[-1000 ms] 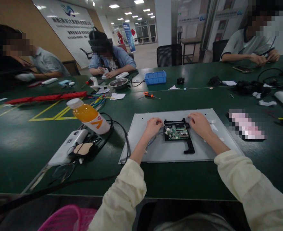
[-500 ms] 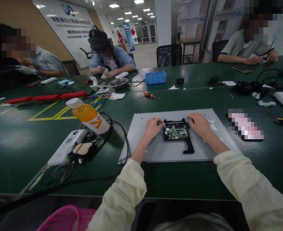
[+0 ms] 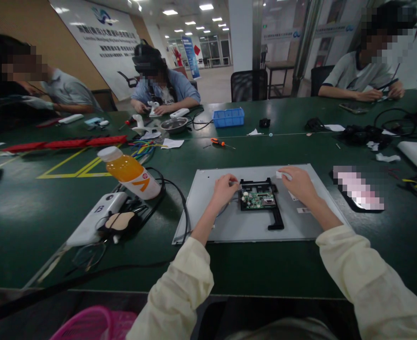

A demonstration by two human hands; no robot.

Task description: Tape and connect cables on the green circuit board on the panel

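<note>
A black plastic frame (image 3: 275, 219) with a green circuit board (image 3: 260, 200) in it lies on a light grey flat panel (image 3: 201, 203). My left hand (image 3: 225, 190) is closed at the frame's upper left edge, its fingertips pinched together. What they hold, if anything, is too small to make out. Just right of the frame, my right hand (image 3: 299, 183) pinches a small white piece (image 3: 278, 174), perhaps paper or tape. A thin grey cable (image 3: 223, 208) runs beside my left wrist on the panel.
To the left stand an orange drink bottle (image 3: 128, 172), a white device (image 3: 98, 217) and black cables. A pink-screened phone (image 3: 359, 189) lies right of the panel. Beyond are an orange screwdriver (image 3: 222, 142) and a blue basket (image 3: 229, 117). Several people sit around the table.
My right hand has moved slightly away from the frame's right corner, and the white piece at its fingertips shows more clearly. My left hand stays by the frame. The view shifts slightly.
</note>
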